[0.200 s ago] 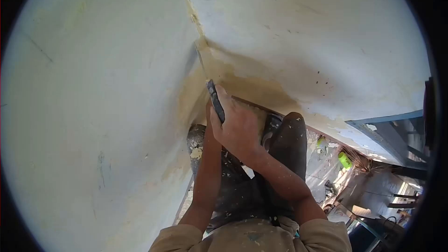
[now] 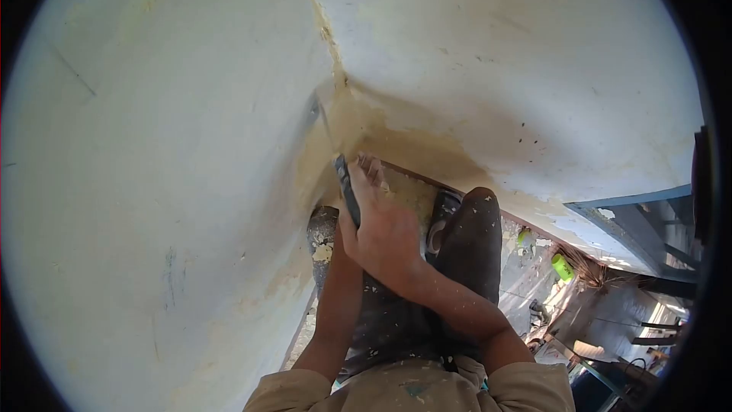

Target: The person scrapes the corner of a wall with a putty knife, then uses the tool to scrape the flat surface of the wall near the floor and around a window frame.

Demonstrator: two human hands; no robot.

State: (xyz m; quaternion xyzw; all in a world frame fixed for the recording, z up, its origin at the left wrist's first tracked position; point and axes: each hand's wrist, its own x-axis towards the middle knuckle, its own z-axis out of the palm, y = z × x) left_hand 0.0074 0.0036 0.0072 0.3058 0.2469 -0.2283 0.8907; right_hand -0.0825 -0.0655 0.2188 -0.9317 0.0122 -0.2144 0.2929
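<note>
My right hand (image 2: 387, 240) is closed round the dark handle (image 2: 348, 191) of a putty knife. Its thin blade (image 2: 328, 128) points up and away, close to the left wall (image 2: 191, 145) beside the inside corner. Behind the right hand, my left hand (image 2: 371, 169) is mostly hidden; a few blurred fingers seem to show past it, and I cannot make out whether they hold anything. Tan patches (image 2: 423, 145) mark both walls low in the corner, and a rough, flaking seam (image 2: 324, 27) runs up where the walls meet.
My bent knees (image 2: 476, 229) are close to the corner. At the right are a blue-edged frame (image 2: 629, 197), a bright green container (image 2: 562, 266) and a bundle of dry sticks (image 2: 598, 268) on the littered floor. Several beams and boards stand at the far lower right.
The putty knife and my right hand have slid down along the corner, toward me. Fingers now show beyond the right hand. The view has tilted slightly.
</note>
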